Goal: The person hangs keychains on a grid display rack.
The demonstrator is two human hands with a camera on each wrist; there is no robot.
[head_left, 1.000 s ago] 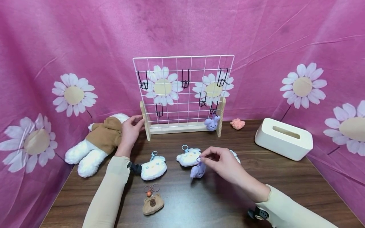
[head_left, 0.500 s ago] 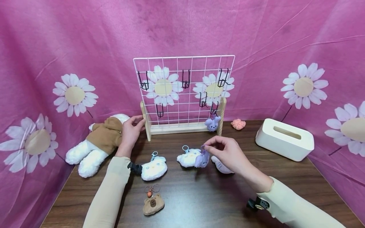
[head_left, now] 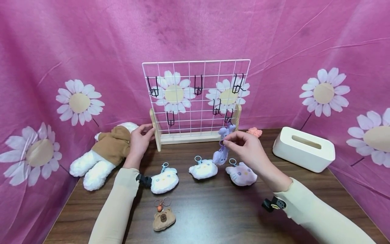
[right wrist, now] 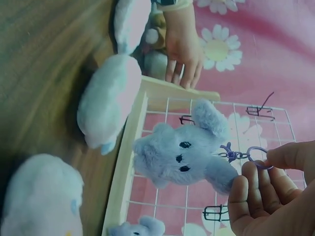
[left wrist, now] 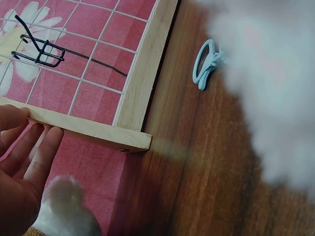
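My right hand [head_left: 250, 149] pinches the ring of a purple plush bunny keychain [head_left: 220, 157] between thumb and fingertips. The bunny dangles ears up, just in front of the wire grid rack [head_left: 190, 137]. In the right wrist view, a clasp joins the plush [right wrist: 170, 155] to its purple ring [right wrist: 258, 157]. Behind it, a second purple bunny keychain [head_left: 225, 130] hangs from the rack's lower right hook, partly covered. My left hand [head_left: 141, 139] touches the rack's left wooden post with nearly straight fingers; the left wrist view shows the fingertips against that post [left wrist: 98, 129].
Black hooks [head_left: 198, 89] sit on the grid. On the table lie two white cat keychains [head_left: 203, 169], a lilac cat keychain [head_left: 242, 174] and a brown capybara keychain [head_left: 164, 219]. A plush toy [head_left: 111, 145] lies left; a tissue box [head_left: 303, 149] and coral bundle [head_left: 254, 132] are right.
My right hand has carried the bunny keychain up and away from me toward the rack, uncovering the lilac cat keychain. The left hand stays at the post.
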